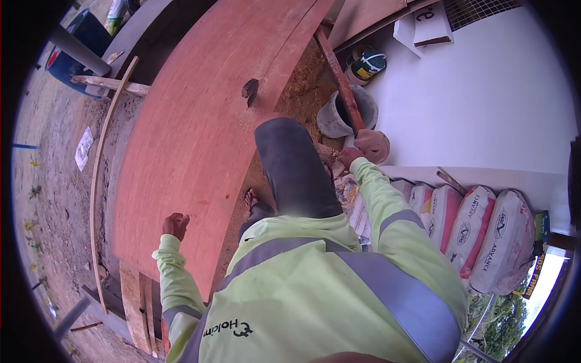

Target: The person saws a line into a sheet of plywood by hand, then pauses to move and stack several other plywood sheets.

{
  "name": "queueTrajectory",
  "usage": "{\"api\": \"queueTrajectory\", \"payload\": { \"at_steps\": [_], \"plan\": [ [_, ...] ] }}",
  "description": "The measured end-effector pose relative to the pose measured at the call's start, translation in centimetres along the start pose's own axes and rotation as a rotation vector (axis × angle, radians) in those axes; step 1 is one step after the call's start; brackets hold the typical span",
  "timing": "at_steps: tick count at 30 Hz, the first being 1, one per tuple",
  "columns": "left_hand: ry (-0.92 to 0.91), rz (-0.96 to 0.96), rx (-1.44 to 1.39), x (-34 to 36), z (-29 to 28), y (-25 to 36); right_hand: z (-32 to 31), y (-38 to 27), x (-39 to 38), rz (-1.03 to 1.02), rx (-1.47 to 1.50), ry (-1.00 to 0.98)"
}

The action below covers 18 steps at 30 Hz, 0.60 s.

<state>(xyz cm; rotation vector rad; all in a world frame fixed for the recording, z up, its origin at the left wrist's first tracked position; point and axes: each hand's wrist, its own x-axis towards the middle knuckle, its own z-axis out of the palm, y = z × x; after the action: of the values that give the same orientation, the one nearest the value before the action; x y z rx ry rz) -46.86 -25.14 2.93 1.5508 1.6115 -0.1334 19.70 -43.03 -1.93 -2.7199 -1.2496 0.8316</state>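
A reddish wooden surface (187, 115) is laid at ten o'clock, sacks (469, 233) lined at four; left grip (175, 226) is curled narrow; right grip (349, 156) cannot be judged.

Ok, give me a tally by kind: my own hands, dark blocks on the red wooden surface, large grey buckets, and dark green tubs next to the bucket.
Hands: 2 (left hand, right hand)
Dark block on the red wooden surface: 1
Large grey bucket: 1
Dark green tub: 1
Total: 5
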Motion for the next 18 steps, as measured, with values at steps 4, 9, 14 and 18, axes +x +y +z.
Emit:
{"api": "queueTrajectory", "payload": {
  "at_steps": [4, 9, 14, 18],
  "plan": [
    [0.048, 0.272, -0.068, 3.9, -2.1, 7.5, 6.9, 3.2, -1.6, -0.006, -0.116, -0.154],
    [-0.214, 0.165, -0.205, 2.8, 3.2, 9.4, 10.3, 2.3, -1.5, -0.171, -0.261, -0.368],
    [-0.2, -0.141, -0.361, 1.7, 3.1, 11.8, 2.2, -3.9, 3.8, 0.561, 0.629, -0.16],
    [0.125, 0.101, -0.522, 6.1, -4.6, 22.9, -8.1, -7.3, 15.4, -0.293, 0.666, 0.17]
  ]
}}
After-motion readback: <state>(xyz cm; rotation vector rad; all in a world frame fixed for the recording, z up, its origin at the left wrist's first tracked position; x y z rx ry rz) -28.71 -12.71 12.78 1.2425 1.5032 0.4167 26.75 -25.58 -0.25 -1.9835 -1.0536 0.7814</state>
